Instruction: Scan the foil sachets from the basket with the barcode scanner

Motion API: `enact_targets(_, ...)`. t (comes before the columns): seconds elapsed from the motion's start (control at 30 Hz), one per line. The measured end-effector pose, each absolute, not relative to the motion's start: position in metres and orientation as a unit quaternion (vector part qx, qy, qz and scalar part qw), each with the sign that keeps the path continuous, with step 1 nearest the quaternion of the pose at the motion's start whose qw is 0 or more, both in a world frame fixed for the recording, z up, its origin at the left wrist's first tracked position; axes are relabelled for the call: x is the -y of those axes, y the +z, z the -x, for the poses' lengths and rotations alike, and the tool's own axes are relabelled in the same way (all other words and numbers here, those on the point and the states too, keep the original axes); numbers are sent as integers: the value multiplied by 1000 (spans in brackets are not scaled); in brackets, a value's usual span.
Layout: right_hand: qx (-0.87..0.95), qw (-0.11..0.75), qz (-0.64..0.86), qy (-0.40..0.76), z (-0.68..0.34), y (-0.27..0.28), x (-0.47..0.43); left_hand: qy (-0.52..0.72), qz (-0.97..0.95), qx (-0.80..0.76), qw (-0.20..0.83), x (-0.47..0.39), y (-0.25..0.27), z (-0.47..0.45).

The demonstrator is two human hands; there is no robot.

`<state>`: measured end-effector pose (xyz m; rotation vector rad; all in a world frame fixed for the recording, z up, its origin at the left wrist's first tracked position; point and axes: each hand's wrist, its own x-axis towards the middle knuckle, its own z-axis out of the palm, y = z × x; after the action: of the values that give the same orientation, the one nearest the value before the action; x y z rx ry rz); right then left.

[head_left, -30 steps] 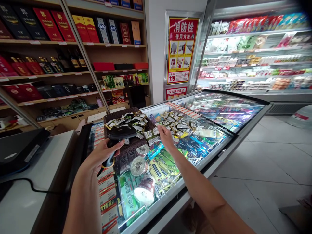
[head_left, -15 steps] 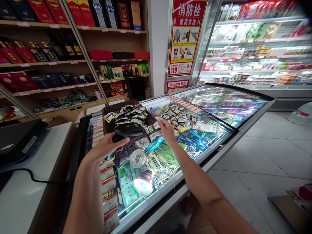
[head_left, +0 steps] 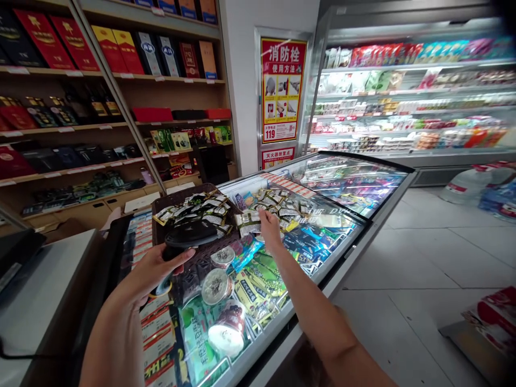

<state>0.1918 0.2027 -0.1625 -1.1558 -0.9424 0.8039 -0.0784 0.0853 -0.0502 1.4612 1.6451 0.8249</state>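
My left hand (head_left: 159, 269) is wrapped around the handle of a black barcode scanner (head_left: 191, 233), whose head sits over the near side of a dark woven basket (head_left: 209, 251). Small foil packets (head_left: 213, 207) fill the basket in a loose heap. To the right of it, my right hand (head_left: 270, 228) pinches one white-and-green packet (head_left: 248, 222) by its right end, with the packet's face toward me. Behind that hand, more of the same packets (head_left: 286, 203) lie piled on the glass top of a chest freezer (head_left: 346, 244).
Under the glass are ice-cream tubs (head_left: 215, 285) and bagged frozen goods. A counter (head_left: 44, 301) with a black device stands at the left. Shelves of boxes (head_left: 121, 51) line the back, and a lit chiller (head_left: 403, 107) fills the right. Large water bottles (head_left: 463, 185) stand on the tiled floor.
The view has tipped up and turned slightly right. The packet in my right hand has gone from slanted to nearly level and sits farther from the scanner. Both hands keep their holds.
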Motion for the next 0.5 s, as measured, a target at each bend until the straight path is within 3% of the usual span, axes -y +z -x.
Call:
enact_targets(0.17, 194, 783, 416, 420, -209, -172, -230, 355, -558, -654, 366, -82, -48, 83)
enact_targets(0.33, 204, 755, 366, 504, -198, -183, -231, 363, -543, -662, 366, -77, -42, 90)
enact_targets(0.5, 310, 745, 380, 453, -180, -184, -216, 394, -500, -688, 347, -74, -37, 101)
